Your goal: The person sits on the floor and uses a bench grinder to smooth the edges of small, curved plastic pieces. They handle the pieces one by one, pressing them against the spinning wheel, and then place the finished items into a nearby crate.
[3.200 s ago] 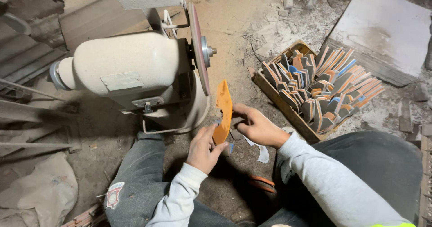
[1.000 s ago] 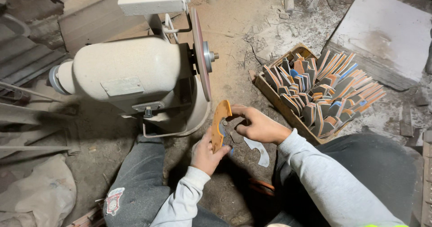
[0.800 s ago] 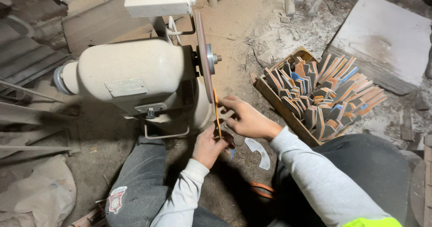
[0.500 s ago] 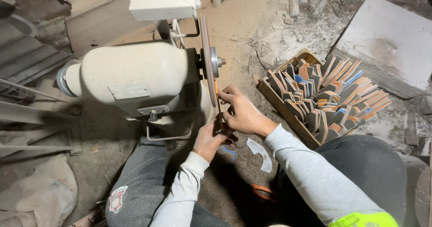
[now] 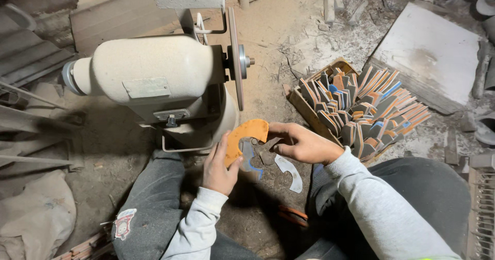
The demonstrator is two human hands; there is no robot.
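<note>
An orange curved sole piece [image 5: 242, 137] is grasped at its lower end by the left hand [image 5: 219, 164] and at its upper end by the right hand [image 5: 301, 144], just below the grinder's disc [image 5: 235, 59]

Open brown cardboard box [image 5: 298, 101] on the dusty floor, right of the grinder, packed tight with upright curved pieces in orange, grey and blue. Small rectangular metal nameplate [image 5: 149, 87], pale grey, riveted on the cream motor housing [image 5: 154, 69]. Red-and-white shield-shaped patch [image 5: 122, 224] on the grey trouser leg, lower left. No screens, no signs.
</note>
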